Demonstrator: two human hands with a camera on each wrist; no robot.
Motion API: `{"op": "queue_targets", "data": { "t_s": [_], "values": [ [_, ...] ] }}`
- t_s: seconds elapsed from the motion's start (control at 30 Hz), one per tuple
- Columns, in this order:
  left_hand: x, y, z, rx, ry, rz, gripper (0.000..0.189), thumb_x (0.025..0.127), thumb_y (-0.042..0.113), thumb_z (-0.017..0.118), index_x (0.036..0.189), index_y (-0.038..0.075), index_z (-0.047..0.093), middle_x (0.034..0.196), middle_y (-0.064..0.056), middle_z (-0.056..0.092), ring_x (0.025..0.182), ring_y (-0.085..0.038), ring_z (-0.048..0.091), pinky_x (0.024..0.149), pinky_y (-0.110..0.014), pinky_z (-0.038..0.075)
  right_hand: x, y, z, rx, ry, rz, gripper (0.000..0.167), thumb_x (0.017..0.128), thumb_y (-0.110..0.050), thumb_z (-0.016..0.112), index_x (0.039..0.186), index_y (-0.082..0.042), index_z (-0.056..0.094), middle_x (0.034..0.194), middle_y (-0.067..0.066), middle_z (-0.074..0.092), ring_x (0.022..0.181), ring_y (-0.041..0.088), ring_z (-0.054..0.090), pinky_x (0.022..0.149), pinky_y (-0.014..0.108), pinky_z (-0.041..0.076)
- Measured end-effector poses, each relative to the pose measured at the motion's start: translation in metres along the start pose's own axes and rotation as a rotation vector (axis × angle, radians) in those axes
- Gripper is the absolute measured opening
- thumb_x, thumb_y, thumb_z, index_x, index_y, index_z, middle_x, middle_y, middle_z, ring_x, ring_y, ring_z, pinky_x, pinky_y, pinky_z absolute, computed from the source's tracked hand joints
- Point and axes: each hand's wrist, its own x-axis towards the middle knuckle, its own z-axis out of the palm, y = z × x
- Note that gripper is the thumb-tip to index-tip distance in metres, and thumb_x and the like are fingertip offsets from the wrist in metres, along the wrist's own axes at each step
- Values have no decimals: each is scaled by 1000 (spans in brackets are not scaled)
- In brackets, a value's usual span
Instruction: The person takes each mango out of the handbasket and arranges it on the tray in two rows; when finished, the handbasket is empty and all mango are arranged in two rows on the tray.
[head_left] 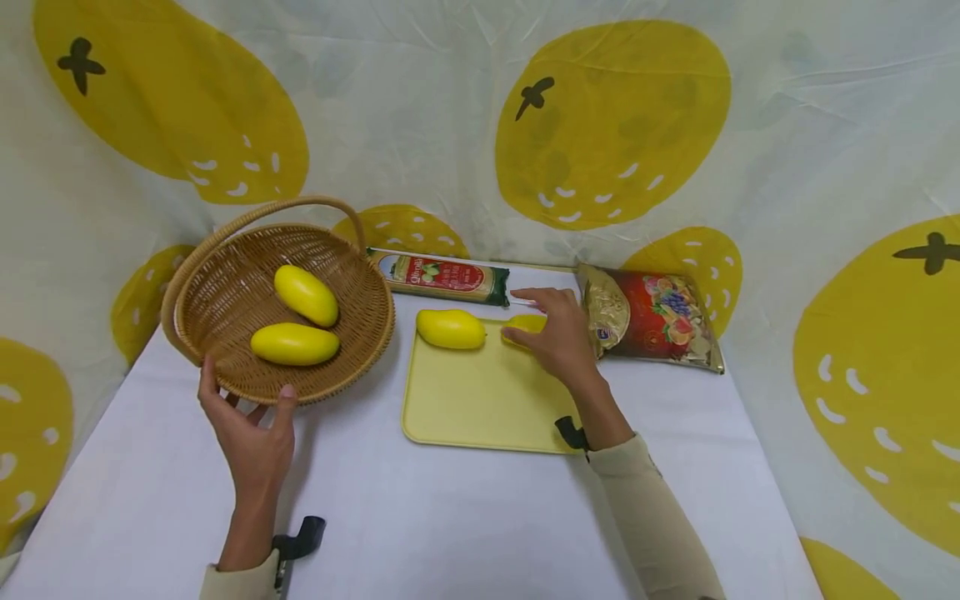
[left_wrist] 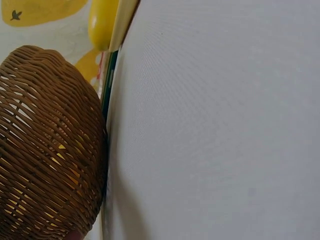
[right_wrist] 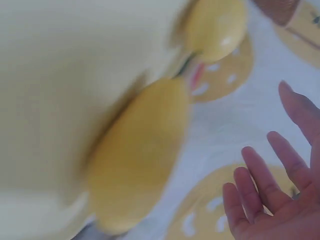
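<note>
My left hand point(head_left: 255, 442) grips the near rim of a wicker basket point(head_left: 363, 333), thumb at the edge and fingers under it. The basket is tipped with its opening toward me. Inside lie two yellow mangoes, an upper mango point(head_left: 306, 296) and a lower mango point(head_left: 295, 344). The left wrist view shows its woven outside point(left_wrist: 45, 135). My right hand point(head_left: 561, 337) reaches over a mango point(head_left: 529, 322) on the yellow tray point(head_left: 480, 408), partly covering it. In the right wrist view its fingers are spread, apart from that mango point(right_wrist: 140, 155). Another mango point(head_left: 451, 329) lies at the tray's far left.
Behind the tray lies a long green-ended packet point(head_left: 442, 277) with a red label. To its right, a red and gold bag point(head_left: 652, 317) with fruit pictures leans near the fabric backdrop point(head_left: 450, 125). White cloth point(head_left: 420, 517) covers the table.
</note>
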Motion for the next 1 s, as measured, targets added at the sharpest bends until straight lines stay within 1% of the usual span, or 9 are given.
{"op": "queue_targets", "data": {
  "t_s": [0.13,0.27,0.4,0.5,0.63,0.7,0.77,0.87,1.0],
  "values": [
    [-1,1,0,20,-3,-2,100,92,15,76,170,30,15,173,6,20,146,-30,41,103,-28,53,6,-32,10,111,15,-109,60,82,-34,93,137,-20,72,136,8,71,118,29,53,104,57,42],
    [-1,2,0,16,-3,-4,101,92,15,76,170,29,14,174,6,19,146,-30,41,103,-27,53,12,-65,22,205,-7,-163,62,82,-37,93,138,-18,71,138,4,71,129,26,53,111,60,39],
    [-1,1,1,-8,1,-12,102,90,15,78,170,30,15,173,6,20,145,-30,41,99,-24,51,18,-92,39,285,-50,-231,62,82,-35,93,138,-19,71,138,-1,72,135,22,54,118,53,39],
    [-1,1,1,-14,-2,-17,102,90,17,78,170,30,15,173,6,20,144,-29,41,98,-24,51,23,-109,54,328,-79,-297,62,82,-34,93,138,-19,72,137,-3,72,132,18,58,113,42,46],
    [-1,1,0,-2,-7,-23,102,90,18,79,169,31,15,173,7,20,144,-28,41,98,-24,51,27,-131,74,346,-130,-355,63,83,-34,93,140,-19,70,140,-2,71,129,16,61,103,31,52],
    [-1,1,-1,6,-10,-27,102,90,18,79,169,31,15,173,8,20,144,-28,41,99,-24,51,29,-142,84,346,-156,-373,64,83,-34,93,141,-18,69,140,-1,71,131,17,61,107,30,51],
    [-2,1,-1,13,-15,-27,102,90,18,78,169,32,15,173,7,20,145,-29,41,99,-25,51,30,-153,92,341,-189,-377,65,83,-34,93,141,-18,69,141,-1,71,131,16,61,107,29,51],
    [-2,1,-1,23,-22,-25,102,91,18,78,169,32,14,173,8,19,146,-30,41,103,-29,52,34,-167,104,329,-262,-382,65,85,-36,91,142,-17,67,143,-2,69,131,16,62,110,25,48],
    [-1,1,-1,33,-25,-23,102,91,18,78,169,32,14,174,9,17,148,-31,40,107,-41,54,38,-185,121,277,-364,-395,63,88,-39,87,144,-19,66,144,-1,67,126,19,66,102,22,51]
  ]
}}
